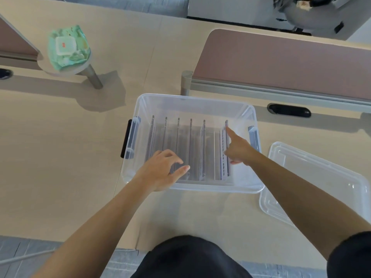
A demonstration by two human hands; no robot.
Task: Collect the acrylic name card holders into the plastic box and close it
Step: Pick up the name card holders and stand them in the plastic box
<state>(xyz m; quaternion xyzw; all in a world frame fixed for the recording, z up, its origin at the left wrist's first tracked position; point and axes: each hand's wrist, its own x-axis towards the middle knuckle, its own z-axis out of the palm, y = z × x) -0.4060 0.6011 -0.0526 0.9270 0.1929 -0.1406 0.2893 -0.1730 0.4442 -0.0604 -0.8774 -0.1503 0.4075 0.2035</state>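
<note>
Acrylic holders stand in box under left hand, right hand.

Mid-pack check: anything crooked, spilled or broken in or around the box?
Nothing spilled or broken. The card holders stand upright in a row in the box; only the rightmost holder sits at a wider gap than the rest. The lid lies off, on the table right of the box.
</note>
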